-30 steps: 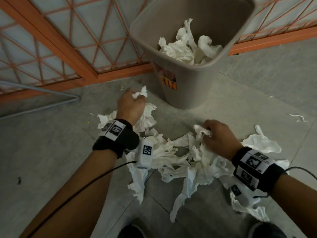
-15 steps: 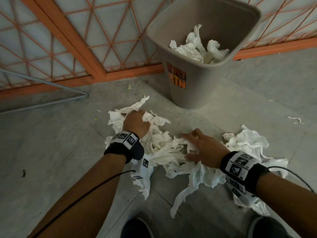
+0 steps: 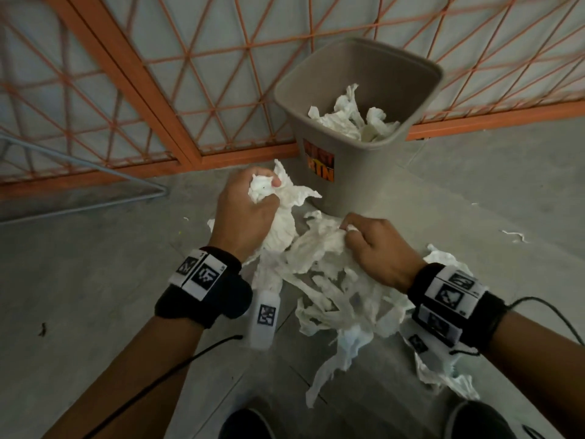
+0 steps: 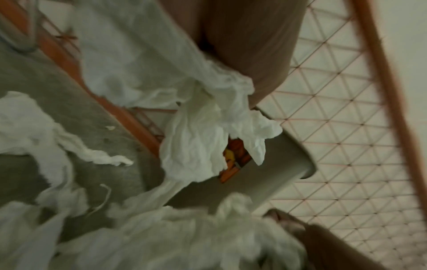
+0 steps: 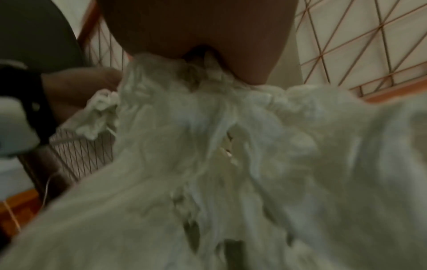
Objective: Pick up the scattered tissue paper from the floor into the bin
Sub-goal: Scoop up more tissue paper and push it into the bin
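Left hand (image 3: 245, 213) clutches crumpled white tissue paper (image 3: 319, 280) mid-frame; right hand (image 3: 376, 251) grips same pile, w/ grey plastic bin (image 3: 357, 182) above.

Orange label on grey plastic bin (image 3: 319, 165): lettering blurred, unreadable; crumpled white tissue paper (image 5: 231, 164): smeared, fills right wrist view; dark shoes (image 3: 250, 423): cropped.

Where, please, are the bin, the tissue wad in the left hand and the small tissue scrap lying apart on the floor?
bin (image 3: 364, 182): head view, front outer wall.
tissue wad (image 3: 261, 188): head view, crumpled part showing between the curled fingers.
tissue scrap (image 3: 514, 235): head view, middle of the strip.
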Available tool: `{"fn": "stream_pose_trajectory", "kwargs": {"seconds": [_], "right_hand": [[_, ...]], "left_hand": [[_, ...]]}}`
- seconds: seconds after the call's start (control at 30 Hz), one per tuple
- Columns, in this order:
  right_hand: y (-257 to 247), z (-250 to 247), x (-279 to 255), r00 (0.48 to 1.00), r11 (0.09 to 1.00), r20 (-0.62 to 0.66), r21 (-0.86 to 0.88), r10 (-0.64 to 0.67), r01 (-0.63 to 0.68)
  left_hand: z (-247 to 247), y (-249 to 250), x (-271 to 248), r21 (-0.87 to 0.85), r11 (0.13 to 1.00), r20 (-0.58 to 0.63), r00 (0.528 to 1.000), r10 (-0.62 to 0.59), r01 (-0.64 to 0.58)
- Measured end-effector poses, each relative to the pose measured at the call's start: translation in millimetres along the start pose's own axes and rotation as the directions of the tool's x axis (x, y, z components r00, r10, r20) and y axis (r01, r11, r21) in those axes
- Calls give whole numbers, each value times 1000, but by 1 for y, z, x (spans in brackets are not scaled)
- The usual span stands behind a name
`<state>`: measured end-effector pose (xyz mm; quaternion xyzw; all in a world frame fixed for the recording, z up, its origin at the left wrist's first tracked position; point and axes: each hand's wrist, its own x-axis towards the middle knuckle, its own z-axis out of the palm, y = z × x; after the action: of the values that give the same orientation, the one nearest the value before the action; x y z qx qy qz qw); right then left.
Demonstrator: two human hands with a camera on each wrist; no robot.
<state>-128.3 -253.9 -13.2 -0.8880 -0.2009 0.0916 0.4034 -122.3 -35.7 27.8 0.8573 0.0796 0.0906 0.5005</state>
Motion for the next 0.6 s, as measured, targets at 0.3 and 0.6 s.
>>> {"fn": "stream_pose_trajectory", "kwargs": {"seconds": [0.3,0.6], "right_hand": [[-86,-78,29,982,865,-174,500,71,26],[-128,-136,89,955,580,-271,800,116,156]], "left_hand": [[-3,102,-13,-253,951,180,957,229,-180],[5,170,35,-222,934,184,929,321,-279]]}}
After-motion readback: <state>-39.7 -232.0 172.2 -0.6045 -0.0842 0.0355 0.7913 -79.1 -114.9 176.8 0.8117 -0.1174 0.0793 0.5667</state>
